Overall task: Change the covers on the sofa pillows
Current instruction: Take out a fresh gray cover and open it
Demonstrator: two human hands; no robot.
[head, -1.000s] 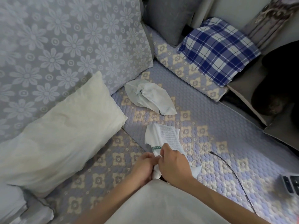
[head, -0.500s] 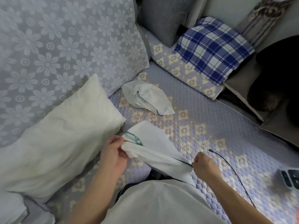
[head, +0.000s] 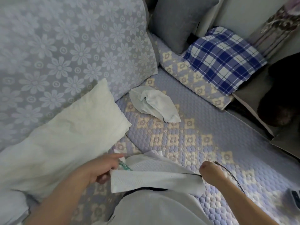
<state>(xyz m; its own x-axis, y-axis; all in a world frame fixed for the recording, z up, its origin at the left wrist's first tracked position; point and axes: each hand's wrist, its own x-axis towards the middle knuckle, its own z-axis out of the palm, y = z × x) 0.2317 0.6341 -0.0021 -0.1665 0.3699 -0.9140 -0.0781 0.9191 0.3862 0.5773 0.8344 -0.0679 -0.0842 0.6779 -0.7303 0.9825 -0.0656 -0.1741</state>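
Your right hand [head: 211, 173]: fingertips hidden, curled, pinching the white pillow cover [head: 152, 174] at its corner. Left hand [head: 99, 169] pinches the opposite end, cover stretched above your lap beside the bare pillow [head: 65, 140].

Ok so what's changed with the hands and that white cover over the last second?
The left hand and right hand, together on the bunched white cover a second ago, moved apart, stretching it wide between them. Both grip its ends. The bare pillow, crumpled cover and plaid pillow stayed put.

Blue-and-white plaid pillow [head: 224, 60]
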